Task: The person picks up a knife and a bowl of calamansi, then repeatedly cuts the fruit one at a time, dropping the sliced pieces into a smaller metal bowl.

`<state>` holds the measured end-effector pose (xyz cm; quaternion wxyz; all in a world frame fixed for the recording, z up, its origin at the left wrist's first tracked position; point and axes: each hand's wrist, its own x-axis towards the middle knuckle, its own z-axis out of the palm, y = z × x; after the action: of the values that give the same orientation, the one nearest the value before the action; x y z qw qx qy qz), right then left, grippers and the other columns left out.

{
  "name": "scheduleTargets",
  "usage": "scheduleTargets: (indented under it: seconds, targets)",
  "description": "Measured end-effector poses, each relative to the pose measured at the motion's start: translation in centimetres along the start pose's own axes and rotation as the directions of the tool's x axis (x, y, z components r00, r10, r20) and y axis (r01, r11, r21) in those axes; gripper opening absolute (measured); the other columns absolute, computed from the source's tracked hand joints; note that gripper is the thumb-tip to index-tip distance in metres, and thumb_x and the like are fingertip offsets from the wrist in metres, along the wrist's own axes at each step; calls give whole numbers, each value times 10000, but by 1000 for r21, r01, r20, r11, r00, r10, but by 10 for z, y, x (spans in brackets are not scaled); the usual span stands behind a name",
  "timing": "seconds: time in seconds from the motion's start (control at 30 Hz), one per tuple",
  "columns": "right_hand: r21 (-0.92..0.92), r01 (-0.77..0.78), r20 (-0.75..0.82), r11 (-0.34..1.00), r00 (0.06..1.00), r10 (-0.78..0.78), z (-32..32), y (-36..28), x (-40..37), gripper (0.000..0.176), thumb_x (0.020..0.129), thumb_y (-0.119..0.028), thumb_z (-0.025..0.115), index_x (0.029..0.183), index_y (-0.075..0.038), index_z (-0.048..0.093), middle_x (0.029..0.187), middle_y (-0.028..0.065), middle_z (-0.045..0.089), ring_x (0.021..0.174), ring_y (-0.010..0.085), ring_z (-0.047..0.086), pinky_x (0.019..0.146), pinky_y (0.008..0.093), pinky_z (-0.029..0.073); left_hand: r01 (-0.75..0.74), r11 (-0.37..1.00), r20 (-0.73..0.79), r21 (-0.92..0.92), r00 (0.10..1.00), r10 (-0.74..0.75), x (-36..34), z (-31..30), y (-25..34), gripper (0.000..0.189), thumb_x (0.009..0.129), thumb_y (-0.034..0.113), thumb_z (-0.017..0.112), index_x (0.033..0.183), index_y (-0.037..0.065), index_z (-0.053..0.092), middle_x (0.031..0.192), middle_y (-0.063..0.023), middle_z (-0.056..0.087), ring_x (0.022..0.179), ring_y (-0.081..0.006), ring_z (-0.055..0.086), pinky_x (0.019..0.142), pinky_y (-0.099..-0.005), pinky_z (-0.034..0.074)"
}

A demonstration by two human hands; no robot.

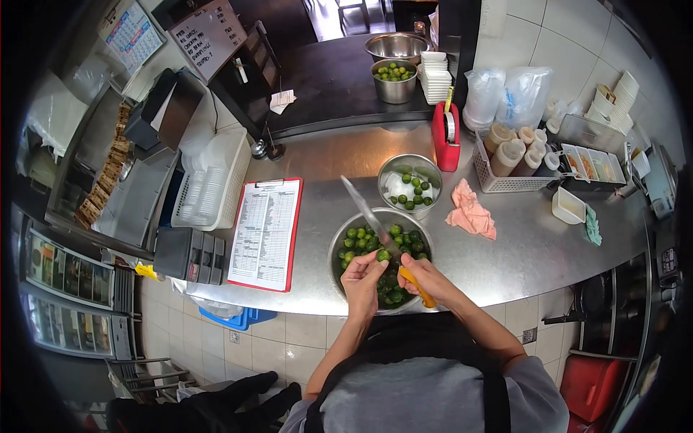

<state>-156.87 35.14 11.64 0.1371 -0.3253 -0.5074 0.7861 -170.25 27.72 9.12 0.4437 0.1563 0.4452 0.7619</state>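
My left hand (362, 281) pinches a small green lime (383, 255) between its fingertips. Wrapped round the yellow handle of a knife (369, 214) is my right hand (424, 280). The long blade points away from me, to the upper left, and passes right beside the lime. Both hands are over a large steel bowl (335, 265) filled with small green limes. Just behind it is a smaller steel bowl (384, 170) with several limes and something white inside.
A red clipboard (266, 234) lies left, near a white basket (232, 173) of plastic containers. To the right are a pink cloth (471, 209), a red tape dispenser (446, 141) and a basket of squeeze bottles (498, 180). A steel pot (394, 89) of limes stands on the back ledge.
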Motion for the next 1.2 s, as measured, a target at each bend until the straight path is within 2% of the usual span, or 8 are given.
scheduleTargets:
  seconds: [0.03, 0.13, 0.23, 0.33, 0.63, 0.83, 0.93, 1.2]
  targets:
    - [53, -18, 19, 998, 1000, 17, 1, -3, -1, 587, 849, -579, 472, 597, -51, 521, 487, -38, 390, 439, 56, 351, 420, 219, 257, 1, 1000, 5, 0, 1000, -1, 0, -1, 0, 202, 771, -89, 612, 956, -10, 595, 991, -113, 625, 896, -153, 602, 818, -266, 479]
    - [-209, 57, -82, 976, 994, -76, -11, 6, 5, 597, 817, -588, 515, 592, -35, 520, 464, 16, 430, 422, 125, 407, 420, 271, 312, 94, 995, 17, -15, 995, -94, 1, 6, 15, 217, 783, -73, 604, 990, -10, 585, 995, -112, 622, 901, -158, 603, 827, -274, 482]
    - [-749, 127, -199, 650, 893, -403, -16, 3, 7, 613, 741, -607, 592, 585, -19, 517, 465, 98, 476, 431, 236, 482, 443, 345, 369, 144, 983, 24, -116, 990, -142, 2, -2, 13, 242, 791, -55, 602, 1027, -15, 573, 988, -117, 618, 904, -167, 603, 831, -278, 486]
    - [-837, 127, -201, 531, 833, -516, -9, -9, 0, 638, 646, -625, 663, 579, -9, 514, 500, 154, 507, 480, 323, 528, 477, 404, 399, 207, 964, 32, -168, 978, -205, 4, -4, 11, 236, 790, -46, 605, 1022, -15, 573, 993, -118, 608, 918, -171, 598, 834, -286, 490]
    - [-868, 201, -118, 455, 805, -581, -2, -8, -4, 599, 551, -592, 734, 583, -42, 499, 513, 121, 492, 497, 309, 513, 473, 378, 361, 170, 982, 147, -86, 977, -157, 4, -14, -1, 303, 853, 133, 594, 1101, -5, 487, 1043, -123, 578, 967, -212, 583, 891, -327, 457]
    - [-891, 149, -134, 428, 816, -563, -15, -8, -7, 638, 552, -636, 713, 558, -37, 492, 500, 124, 520, 472, 301, 538, 461, 377, 398, 162, 986, 43, -25, 986, -161, 2, -8, 10, 225, 849, 65, 580, 1056, 11, 509, 980, -85, 567, 909, -155, 582, 855, -274, 464]
    - [-865, 125, -177, 485, 829, -530, -17, -3, -7, 603, 540, -582, 746, 583, -39, 487, 511, 110, 489, 496, 292, 508, 483, 378, 357, 157, 987, 56, -13, 986, -156, 1, -9, 11, 219, 851, 65, 579, 1053, 16, 511, 1001, -76, 565, 897, -130, 575, 844, -260, 463]
    - [-880, 222, -86, 420, 794, -601, -17, -2, -3, 619, 542, -598, 738, 566, -34, 486, 512, 116, 506, 477, 294, 510, 469, 375, 368, 233, 972, 132, -43, 965, -225, 0, -15, 1, 205, 854, 85, 582, 1041, 21, 528, 1002, -65, 574, 919, -116, 567, 846, -246, 459]
